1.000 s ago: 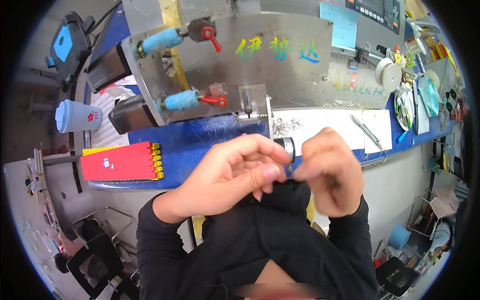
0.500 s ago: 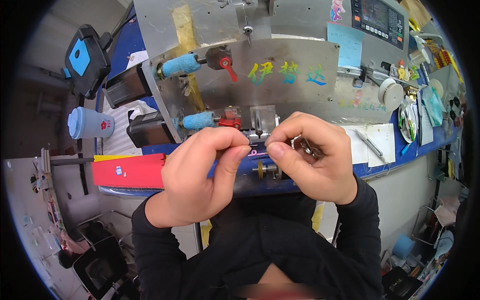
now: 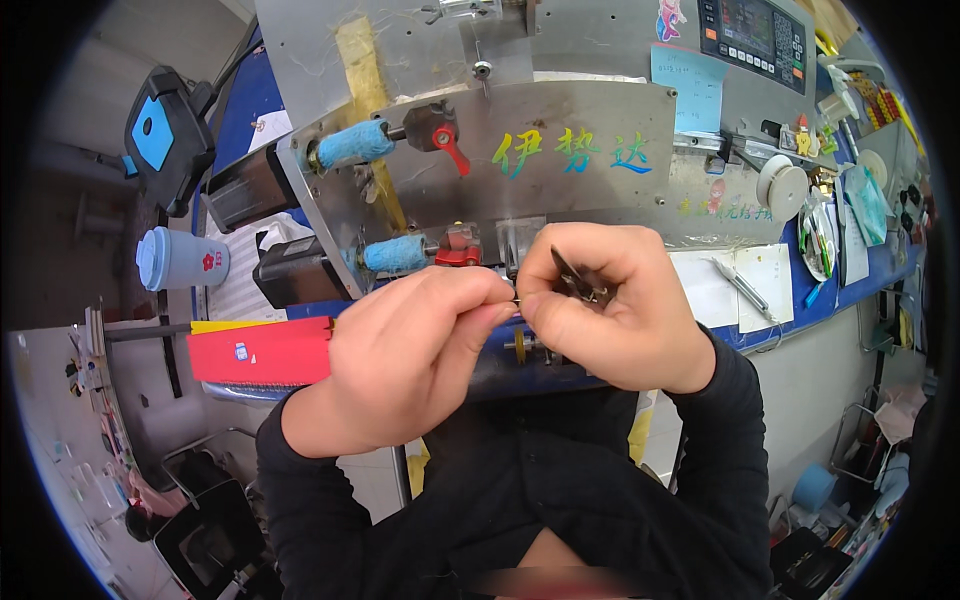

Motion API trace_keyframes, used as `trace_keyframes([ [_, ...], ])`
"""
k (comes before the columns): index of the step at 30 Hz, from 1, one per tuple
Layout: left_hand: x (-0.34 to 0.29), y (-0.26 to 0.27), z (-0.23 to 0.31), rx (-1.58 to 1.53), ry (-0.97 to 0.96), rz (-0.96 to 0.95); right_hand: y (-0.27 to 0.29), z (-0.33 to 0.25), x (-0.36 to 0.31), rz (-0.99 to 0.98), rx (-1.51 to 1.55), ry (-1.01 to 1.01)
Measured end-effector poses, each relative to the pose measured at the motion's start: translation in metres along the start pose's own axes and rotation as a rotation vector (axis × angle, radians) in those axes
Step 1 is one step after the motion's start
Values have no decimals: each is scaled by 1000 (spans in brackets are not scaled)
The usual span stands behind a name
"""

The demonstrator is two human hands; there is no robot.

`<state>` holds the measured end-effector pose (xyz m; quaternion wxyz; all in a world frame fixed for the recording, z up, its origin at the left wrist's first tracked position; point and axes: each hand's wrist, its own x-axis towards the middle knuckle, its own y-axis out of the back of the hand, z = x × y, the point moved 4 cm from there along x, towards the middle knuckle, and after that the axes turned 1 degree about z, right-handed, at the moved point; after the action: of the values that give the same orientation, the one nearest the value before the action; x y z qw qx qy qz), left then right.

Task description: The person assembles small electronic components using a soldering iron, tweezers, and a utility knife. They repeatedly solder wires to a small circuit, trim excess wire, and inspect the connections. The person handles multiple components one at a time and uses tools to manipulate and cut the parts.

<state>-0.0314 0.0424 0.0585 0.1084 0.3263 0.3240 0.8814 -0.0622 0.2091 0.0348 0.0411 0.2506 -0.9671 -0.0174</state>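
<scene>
My left hand [image 3: 405,360] is closed, thumb and forefinger pinched at the front of the machine. Facing it, my right hand [image 3: 635,325] is closed too, its thumb and forefinger pinched right beside the left fingertips. Something thin and tiny shows between the two pinches; its kind is too small to make out. Tucked in the curled fingers of my right hand is a small dark metal tool with a pointed end [image 3: 574,275], partly hidden. Behind the hands stands the metal machine [image 3: 590,115], with blue-wrapped rollers [image 3: 395,254] and a red clamp lever [image 3: 450,148].
At the left are a light-blue lidded cup [image 3: 180,258], a red folder [image 3: 265,355] and a black phone holder [image 3: 165,135]. To the right lie white papers [image 3: 705,290] with a pen-like cutter [image 3: 742,285], near a white spool [image 3: 782,187]. A control panel [image 3: 755,40] is at upper right.
Both hands' fingertips have come together and my right hand has shifted slightly left. The dark tool in it has turned, its pointed end now upward. The view has shifted a little.
</scene>
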Motion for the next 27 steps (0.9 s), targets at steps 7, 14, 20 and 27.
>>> trace_keyframes([
  [7,20,19,-17,299,122,120,23,-5,19,108,94,-72],
  [14,37,14,-15,461,-197,198,28,-7,52,135,118,-35],
  [20,48,23,-29,762,-198,180,22,-3,73,98,143,-31],
  [27,46,23,-35,719,-252,213,21,2,85,82,212,-94],
])
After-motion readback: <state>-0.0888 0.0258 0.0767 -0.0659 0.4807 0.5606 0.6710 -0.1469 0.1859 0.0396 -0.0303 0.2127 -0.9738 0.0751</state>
